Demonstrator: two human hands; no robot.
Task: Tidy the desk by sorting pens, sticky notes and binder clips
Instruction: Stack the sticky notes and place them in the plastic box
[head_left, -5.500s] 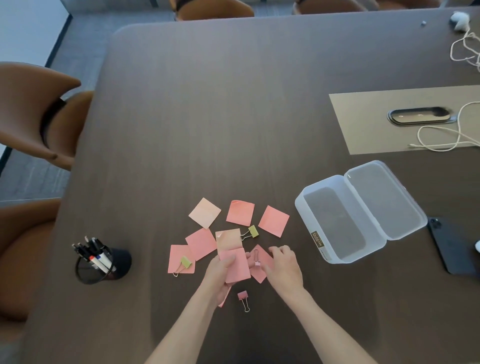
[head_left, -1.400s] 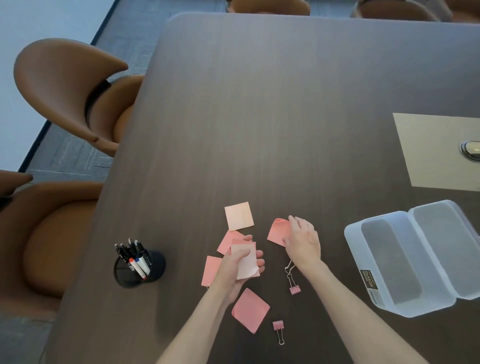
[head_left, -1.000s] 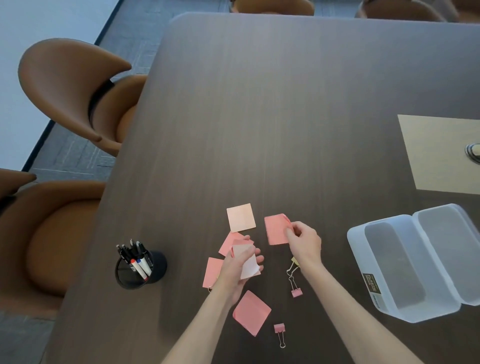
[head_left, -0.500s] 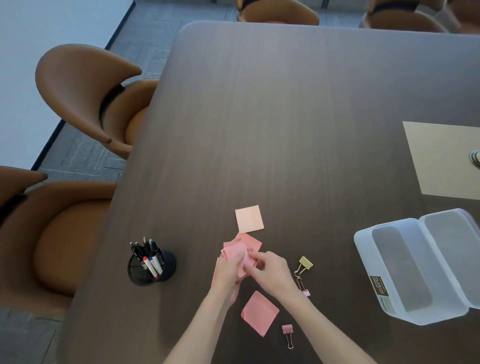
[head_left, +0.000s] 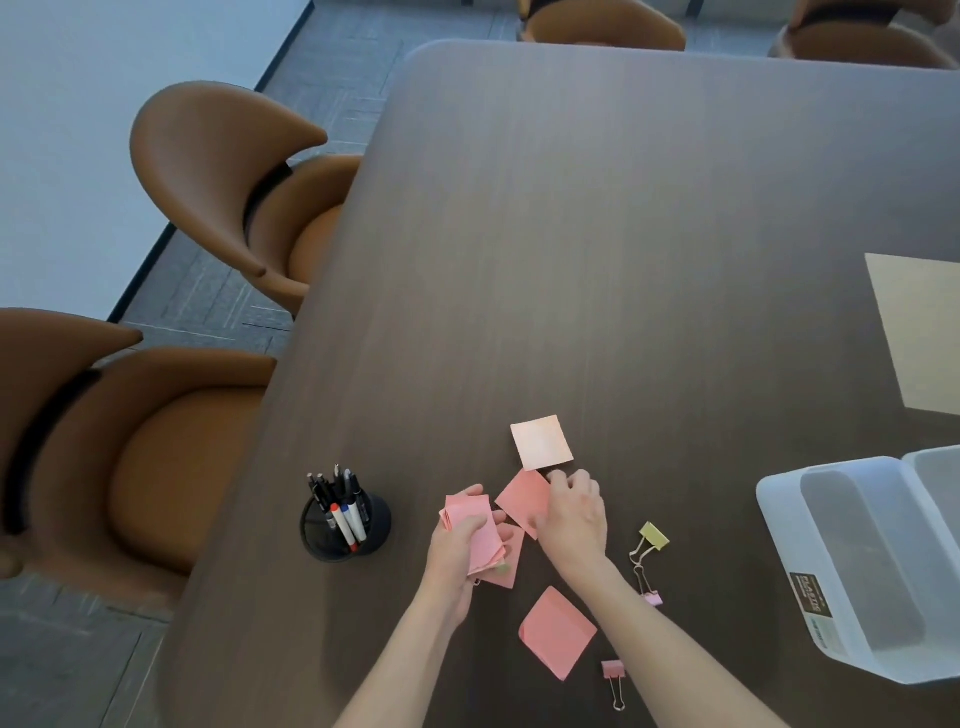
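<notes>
My left hand (head_left: 457, 551) grips a small stack of pink sticky notes (head_left: 474, 525) just above the dark table (head_left: 597, 234). My right hand (head_left: 571, 514) pinches the edge of a single pink sticky note (head_left: 522, 499) lying on the table. A pale peach note (head_left: 541, 442) lies just beyond it. Another pink note (head_left: 557, 631) rests between my forearms, and one more (head_left: 511, 564) shows under my left hand. A yellow binder clip (head_left: 652, 538) and two pink clips (head_left: 649, 595) (head_left: 613, 675) lie right of my right arm. Pens stand in a black cup (head_left: 345, 525).
An open translucent plastic box (head_left: 862, 561) stands at the right edge. A beige mat (head_left: 924, 332) lies behind it. Brown chairs (head_left: 228, 176) (head_left: 104, 441) line the table's left side, and two more (head_left: 597, 23) stand at the far end.
My right hand added the note it carried to the stack, then moved right onto another single pink note. My left hand with the stack shifted slightly left.
</notes>
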